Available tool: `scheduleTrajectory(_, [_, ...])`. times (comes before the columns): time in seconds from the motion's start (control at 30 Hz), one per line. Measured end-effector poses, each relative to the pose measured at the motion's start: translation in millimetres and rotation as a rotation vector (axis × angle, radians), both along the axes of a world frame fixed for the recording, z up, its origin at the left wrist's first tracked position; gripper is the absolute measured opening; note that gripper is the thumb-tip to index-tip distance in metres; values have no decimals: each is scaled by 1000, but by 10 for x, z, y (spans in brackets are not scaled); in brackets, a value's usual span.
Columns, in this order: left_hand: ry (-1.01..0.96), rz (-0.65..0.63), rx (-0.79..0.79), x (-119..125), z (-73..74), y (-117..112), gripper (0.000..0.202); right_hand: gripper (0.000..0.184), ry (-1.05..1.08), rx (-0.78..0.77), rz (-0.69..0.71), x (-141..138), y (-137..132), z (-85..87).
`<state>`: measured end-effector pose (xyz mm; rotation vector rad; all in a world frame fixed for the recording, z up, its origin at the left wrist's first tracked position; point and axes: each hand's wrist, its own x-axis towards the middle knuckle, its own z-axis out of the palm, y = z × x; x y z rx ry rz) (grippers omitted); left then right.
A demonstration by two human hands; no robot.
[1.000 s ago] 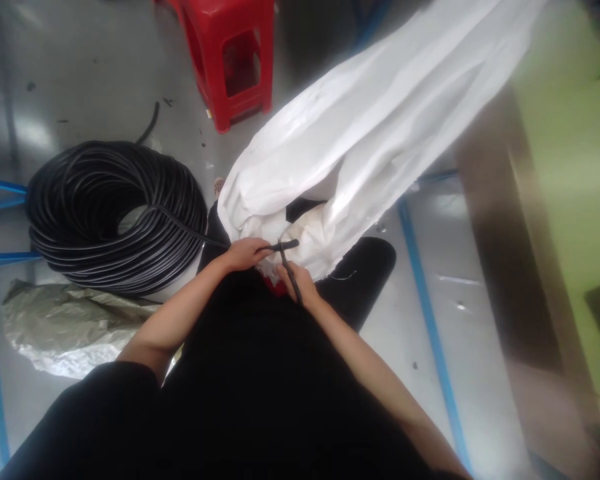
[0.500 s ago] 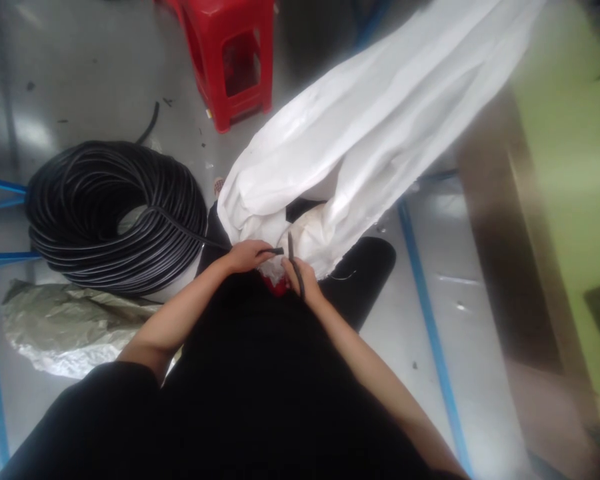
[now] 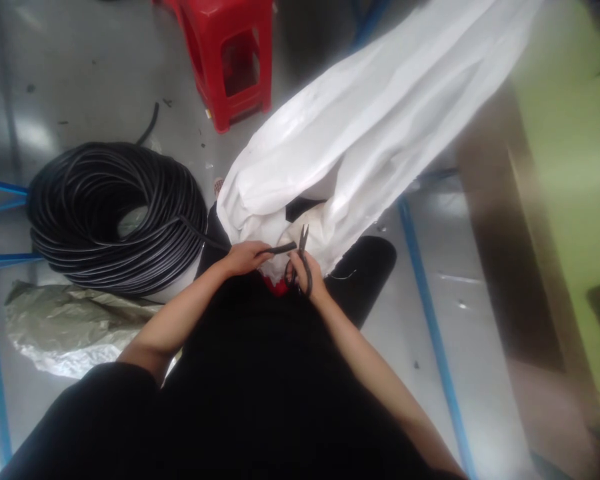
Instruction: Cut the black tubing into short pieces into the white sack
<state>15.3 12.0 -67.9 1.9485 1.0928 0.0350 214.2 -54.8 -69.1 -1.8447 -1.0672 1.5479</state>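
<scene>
The left hand (image 3: 246, 257) grips the black tube (image 3: 284, 249) from the coil (image 3: 70, 260) just behind its free end, over the white sheet (image 3: 360, 127), while the right hand (image 3: 315, 272) holds scissors (image 3: 303, 255) with parted blades, which should probably meet the tube squarely, clear of the left hand.

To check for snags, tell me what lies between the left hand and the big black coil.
In the head view, a length of black cable spans the stretch from the coil to the left hand, crossing the person's black-clothed leg.
</scene>
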Motion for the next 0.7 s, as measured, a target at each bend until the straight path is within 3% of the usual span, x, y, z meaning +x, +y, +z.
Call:
scheduleTrajectory(0.13, [-60, 85, 36, -14, 12, 98, 34, 40, -151, 10, 237, -12, -46, -20])
scheduleTrajectory(0.3, [-85, 45, 13, 16, 12, 137, 34, 39, -341, 1, 498, -57, -47, 11])
scheduleTrajectory(0.47, [-80, -34, -33, 57, -7, 105, 33, 40, -373, 0, 532, -84, -43, 16])
scheduleTrajectory(0.7, [-83, -24, -68, 62, 5, 143, 32, 38, -347, 50, 488, -105, -87, -17])
